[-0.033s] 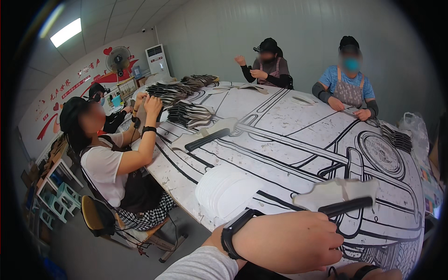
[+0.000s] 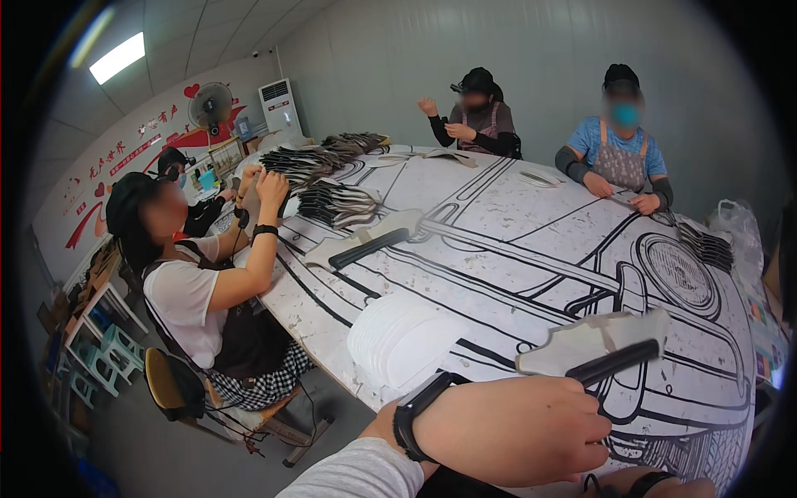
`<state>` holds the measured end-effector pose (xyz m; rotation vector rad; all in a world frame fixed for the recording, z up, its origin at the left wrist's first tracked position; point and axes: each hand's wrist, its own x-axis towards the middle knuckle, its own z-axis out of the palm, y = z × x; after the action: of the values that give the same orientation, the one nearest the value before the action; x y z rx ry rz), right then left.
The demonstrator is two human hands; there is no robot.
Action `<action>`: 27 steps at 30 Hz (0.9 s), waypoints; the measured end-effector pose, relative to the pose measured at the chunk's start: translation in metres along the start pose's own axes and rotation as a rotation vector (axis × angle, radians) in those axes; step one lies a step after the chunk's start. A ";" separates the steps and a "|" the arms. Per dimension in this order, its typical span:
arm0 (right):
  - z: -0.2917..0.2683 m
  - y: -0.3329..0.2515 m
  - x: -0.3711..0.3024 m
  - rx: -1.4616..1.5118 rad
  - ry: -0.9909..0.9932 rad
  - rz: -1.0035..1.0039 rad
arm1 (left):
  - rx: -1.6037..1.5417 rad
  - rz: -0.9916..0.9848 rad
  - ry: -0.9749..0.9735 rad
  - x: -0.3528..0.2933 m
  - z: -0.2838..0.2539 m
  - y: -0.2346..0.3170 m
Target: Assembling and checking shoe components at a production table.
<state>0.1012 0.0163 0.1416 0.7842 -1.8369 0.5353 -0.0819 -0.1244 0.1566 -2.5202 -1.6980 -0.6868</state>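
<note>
Near table edge point(image 2: 330, 358), left hand point(image 2: 515, 423); pale piece point(image 2: 573, 344) beyond

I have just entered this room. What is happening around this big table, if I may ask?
Several people are around a line-patterned table. In front, the wearer's left hand is curled, with a pale piece with a black strip just beyond it; whether it holds that piece is hidden. The right hand shows only partly at the lower edge. A stack of white pieces lies beyond the left wrist. A co-worker in a white top has both hands raised.
</note>
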 end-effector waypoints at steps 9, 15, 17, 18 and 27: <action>-0.015 -0.023 0.004 -0.107 -0.130 0.216 | 0.067 0.006 0.009 0.002 -0.003 0.001; -0.037 -0.012 -0.004 -0.052 -0.191 -0.016 | 0.090 -0.047 0.072 0.018 0.005 -0.039; -0.040 -0.021 -0.001 -0.115 -0.177 -0.060 | 0.096 -0.104 0.043 0.029 0.013 -0.059; -0.041 -0.028 0.002 -0.153 -0.180 -0.053 | 0.131 -0.134 0.026 0.036 0.020 -0.068; -0.064 -0.019 0.001 -0.239 -0.123 -0.213 | 0.372 -0.306 -0.019 0.082 0.146 -0.124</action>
<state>0.1557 0.0458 0.1672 0.8509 -1.8595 0.1297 -0.1161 0.0361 0.0283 -2.0495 -2.0196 -0.3158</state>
